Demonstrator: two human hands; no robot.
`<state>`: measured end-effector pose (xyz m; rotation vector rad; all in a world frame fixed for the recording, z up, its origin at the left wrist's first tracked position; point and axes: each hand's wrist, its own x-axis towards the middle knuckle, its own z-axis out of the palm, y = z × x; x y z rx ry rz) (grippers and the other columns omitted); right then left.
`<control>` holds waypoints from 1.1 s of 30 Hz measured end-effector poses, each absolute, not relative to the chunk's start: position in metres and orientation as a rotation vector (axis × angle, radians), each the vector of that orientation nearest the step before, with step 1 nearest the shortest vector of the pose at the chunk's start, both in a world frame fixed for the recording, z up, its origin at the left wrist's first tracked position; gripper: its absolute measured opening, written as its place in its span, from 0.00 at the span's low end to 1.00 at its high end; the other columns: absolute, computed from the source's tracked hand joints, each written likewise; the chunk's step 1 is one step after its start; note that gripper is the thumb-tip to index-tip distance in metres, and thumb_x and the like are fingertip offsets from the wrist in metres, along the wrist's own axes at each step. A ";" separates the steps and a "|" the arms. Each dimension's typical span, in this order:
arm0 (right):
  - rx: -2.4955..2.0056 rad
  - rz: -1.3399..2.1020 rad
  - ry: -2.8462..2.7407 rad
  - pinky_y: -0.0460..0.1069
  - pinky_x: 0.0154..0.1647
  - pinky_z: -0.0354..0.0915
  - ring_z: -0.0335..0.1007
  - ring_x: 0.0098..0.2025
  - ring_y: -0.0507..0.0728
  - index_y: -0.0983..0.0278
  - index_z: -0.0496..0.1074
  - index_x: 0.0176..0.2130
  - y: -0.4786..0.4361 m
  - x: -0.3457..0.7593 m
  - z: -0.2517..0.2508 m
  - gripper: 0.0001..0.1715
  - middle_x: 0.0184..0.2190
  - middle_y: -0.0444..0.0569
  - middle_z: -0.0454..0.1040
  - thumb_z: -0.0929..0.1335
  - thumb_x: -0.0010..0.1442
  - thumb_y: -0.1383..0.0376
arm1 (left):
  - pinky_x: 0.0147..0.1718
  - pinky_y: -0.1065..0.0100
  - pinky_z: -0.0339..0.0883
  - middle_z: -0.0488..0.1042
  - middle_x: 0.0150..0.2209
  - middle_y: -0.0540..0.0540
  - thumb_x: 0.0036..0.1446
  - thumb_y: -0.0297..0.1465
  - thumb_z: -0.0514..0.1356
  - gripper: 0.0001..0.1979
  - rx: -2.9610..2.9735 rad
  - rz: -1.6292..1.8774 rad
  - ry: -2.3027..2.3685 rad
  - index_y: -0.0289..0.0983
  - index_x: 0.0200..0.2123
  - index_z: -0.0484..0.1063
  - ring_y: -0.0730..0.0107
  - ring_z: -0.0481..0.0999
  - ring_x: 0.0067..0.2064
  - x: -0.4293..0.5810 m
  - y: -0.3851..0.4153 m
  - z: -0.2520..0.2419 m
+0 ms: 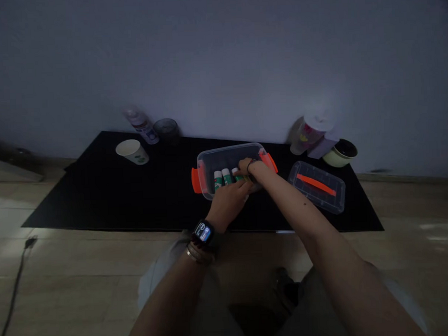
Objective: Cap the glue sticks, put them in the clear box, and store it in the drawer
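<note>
A clear plastic box (223, 155) with orange side latches stands on the black table. Inside lie green sticks with white caps, which look like glue sticks (217, 179), side by side. My right hand (247, 168) reaches into the box, its closed fingers at the white-capped end of the rightmost visible glue stick (235, 172). Over the front rim bends my left hand (228, 202), its fingers closed together just below the right hand. Whatever the left fingers hold, if anything, is hidden. The box's lid (318, 186), with an orange handle, lies to the right.
The black table (100, 197) stands against the wall. At its back left are a paper cup (133, 151), a bottle (141, 124) and a dark glass bowl (167, 130). A clear lidded cup (305, 135), a pale purple box (323, 144) and a cream bowl (340, 155) are at the back right.
</note>
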<state>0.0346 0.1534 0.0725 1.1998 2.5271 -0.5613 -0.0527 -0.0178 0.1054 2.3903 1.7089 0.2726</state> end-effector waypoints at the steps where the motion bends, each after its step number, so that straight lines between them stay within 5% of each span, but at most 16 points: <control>1: 1.197 -0.554 2.460 0.57 0.46 0.71 0.77 0.46 0.67 0.72 0.80 0.45 0.151 0.033 0.074 0.30 0.41 0.64 0.81 0.73 0.57 0.49 | 0.35 0.65 0.69 0.78 0.51 0.42 0.66 0.27 0.54 0.16 2.378 0.274 1.714 0.41 0.55 0.71 0.59 0.79 0.47 -0.052 -0.018 0.106; 5: 1.163 -0.543 2.329 0.53 0.47 0.70 0.77 0.48 0.63 0.71 0.78 0.48 0.139 0.027 0.078 0.24 0.48 0.63 0.79 0.72 0.59 0.56 | 0.35 0.65 0.69 0.78 0.52 0.43 0.66 0.26 0.54 0.18 2.365 0.303 1.707 0.43 0.57 0.70 0.59 0.79 0.47 -0.052 -0.019 0.109; 9: 1.298 -0.441 2.517 0.56 0.47 0.69 0.75 0.51 0.68 0.73 0.74 0.52 0.133 0.038 0.094 0.29 0.51 0.67 0.77 0.71 0.58 0.56 | 0.34 0.66 0.67 0.79 0.50 0.42 0.68 0.30 0.53 0.16 2.385 0.297 1.716 0.43 0.56 0.71 0.60 0.80 0.46 -0.054 -0.017 0.108; 14: 1.710 -0.494 2.953 0.52 0.42 0.68 0.75 0.40 0.61 0.64 0.70 0.49 0.104 0.104 0.139 0.22 0.38 0.53 0.79 0.69 0.59 0.54 | 0.33 0.65 0.66 0.79 0.49 0.41 0.69 0.32 0.52 0.17 2.371 0.327 1.747 0.44 0.57 0.71 0.58 0.80 0.45 -0.055 -0.015 0.099; 17: 2.067 -0.835 3.039 0.50 0.32 0.66 0.70 0.31 0.56 0.61 0.67 0.44 0.065 0.160 0.155 0.17 0.30 0.46 0.74 0.68 0.59 0.54 | 0.33 0.64 0.66 0.79 0.50 0.41 0.69 0.32 0.51 0.17 2.363 0.363 1.772 0.44 0.58 0.71 0.57 0.80 0.45 -0.053 -0.013 0.095; 21: 2.446 -1.786 2.605 0.47 0.21 0.58 0.63 0.21 0.52 0.57 0.62 0.39 0.014 0.215 0.150 0.13 0.22 0.39 0.67 0.67 0.57 0.55 | 0.33 0.64 0.66 0.78 0.50 0.41 0.69 0.30 0.49 0.18 2.381 0.363 1.783 0.43 0.57 0.71 0.57 0.79 0.46 -0.050 -0.008 0.095; 26: 2.492 -2.437 2.005 0.45 0.16 0.48 0.54 0.16 0.50 0.58 0.59 0.33 -0.006 0.236 0.135 0.19 0.18 0.37 0.62 0.66 0.56 0.47 | 0.40 0.60 0.69 0.79 0.48 0.40 0.68 0.29 0.50 0.17 2.395 0.388 1.818 0.42 0.55 0.72 0.55 0.79 0.48 -0.053 -0.001 0.097; 30: 2.498 -2.205 2.084 0.46 0.16 0.49 0.54 0.16 0.50 0.59 0.60 0.31 -0.006 0.231 0.121 0.28 0.18 0.38 0.61 0.64 0.58 0.38 | 0.56 0.52 0.65 0.75 0.56 0.38 0.69 0.29 0.50 0.17 2.379 0.695 1.809 0.39 0.56 0.72 0.52 0.73 0.58 -0.045 -0.006 0.098; 33: 2.359 -1.746 2.446 0.46 0.20 0.54 0.59 0.20 0.51 0.58 0.64 0.34 -0.015 0.219 0.113 0.25 0.21 0.39 0.64 0.65 0.60 0.41 | 0.62 0.51 0.62 0.70 0.61 0.37 0.69 0.33 0.51 0.20 2.328 0.917 1.556 0.38 0.62 0.66 0.55 0.69 0.63 -0.027 -0.024 0.099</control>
